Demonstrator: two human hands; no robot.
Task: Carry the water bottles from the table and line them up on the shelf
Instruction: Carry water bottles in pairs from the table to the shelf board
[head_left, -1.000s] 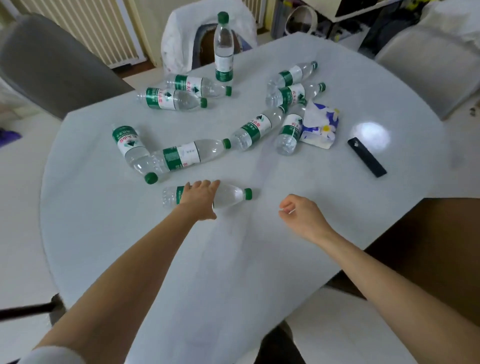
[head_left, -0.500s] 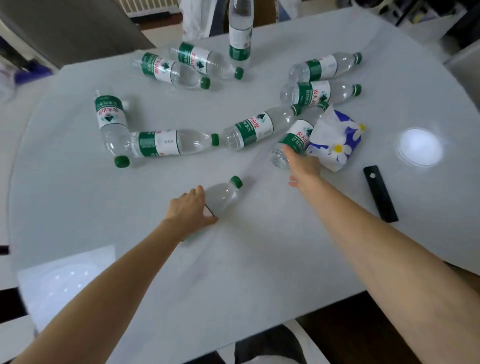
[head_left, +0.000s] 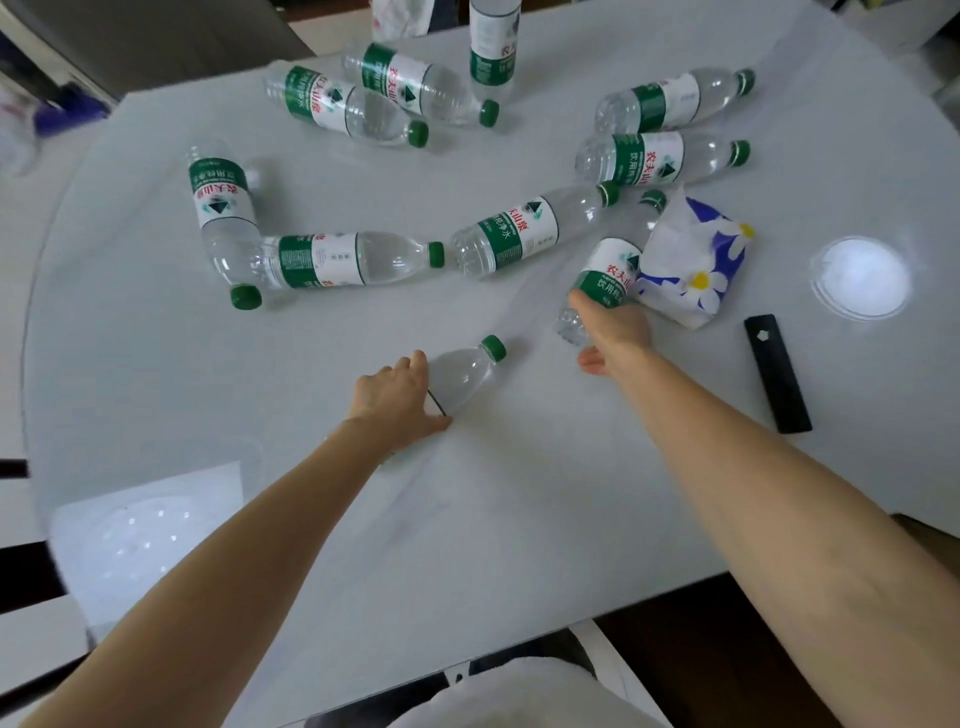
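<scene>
Red characters 农夫山泉 are printed on the white-and-green label of the middle bottle (head_left: 524, 231), with 饮用纯净水 on its green band. On the bottle at far right (head_left: 654, 161), 农夫山 and 饮用 can be read. On the bottle at right beside the tissue pack (head_left: 605, 275), 农夫山 and 饮用 are shown. Smaller print is illegible.

Even, soft daylight, fairly bright, slightly cool cast. Worktop (head_left: 519, 519) is glossy: a round blown-out glare spot (head_left: 860, 277) at right, and a pale rectangular window reflection (head_left: 148, 535) with speckles at lower left. Shadows weak and diffuse, just faint ones under the bottles (head_left: 511, 234) and the forearms. Centre is sharp, labels readable. Wide-angle distortion bows the worktop edge; the corners go dark and smeared, top left most blurred.
</scene>
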